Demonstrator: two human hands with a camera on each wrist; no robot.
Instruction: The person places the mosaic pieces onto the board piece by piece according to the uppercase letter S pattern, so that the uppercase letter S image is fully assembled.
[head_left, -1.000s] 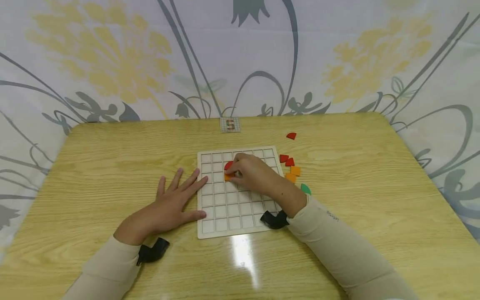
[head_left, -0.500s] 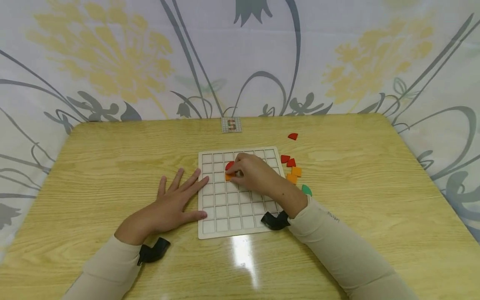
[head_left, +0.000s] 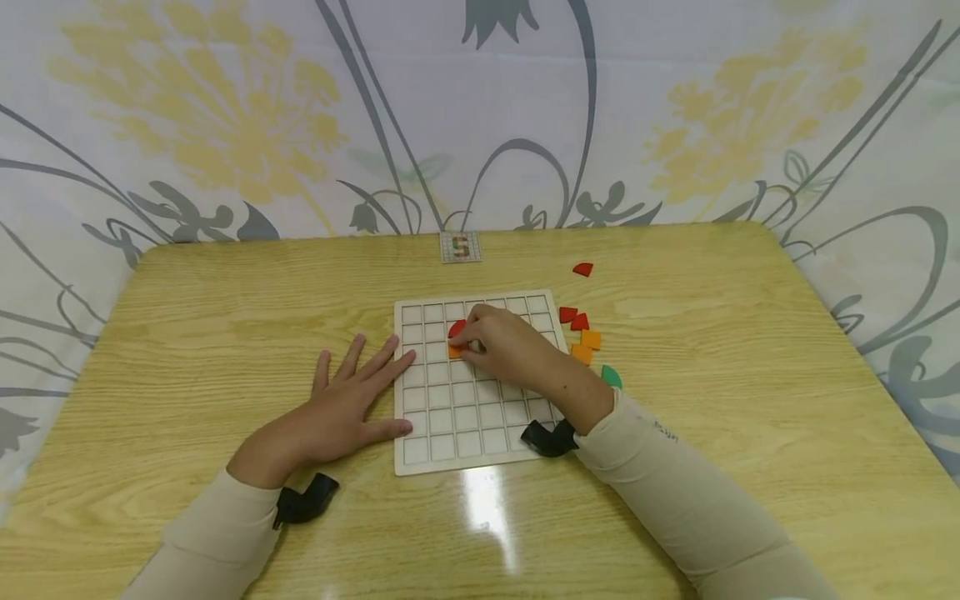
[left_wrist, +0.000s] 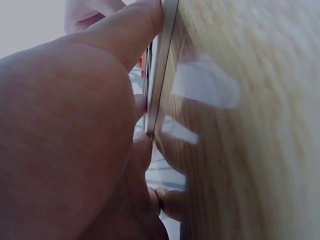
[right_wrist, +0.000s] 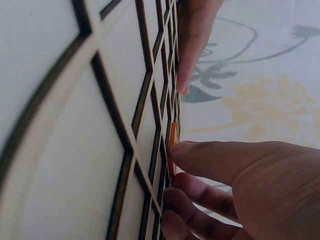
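Note:
A pale wooden grid board lies flat on the table. My right hand is over its upper middle, fingers bent, with thumb and fingertips on an orange square tile in one cell. In the right wrist view the thumb presses against this orange tile, the other fingers curled close by at the grid. Directly behind it sits a red quarter-circle tile, partly covered by the fingers. My left hand rests with fingers spread at the board's left edge, thumb and fingertips on its rim.
Right of the board lie two red quarter-circle tiles, two orange square tiles and a green rounded tile. Another red tile is farther back. A small card with a gridded pattern lies at the table's back edge, before a floral curtain.

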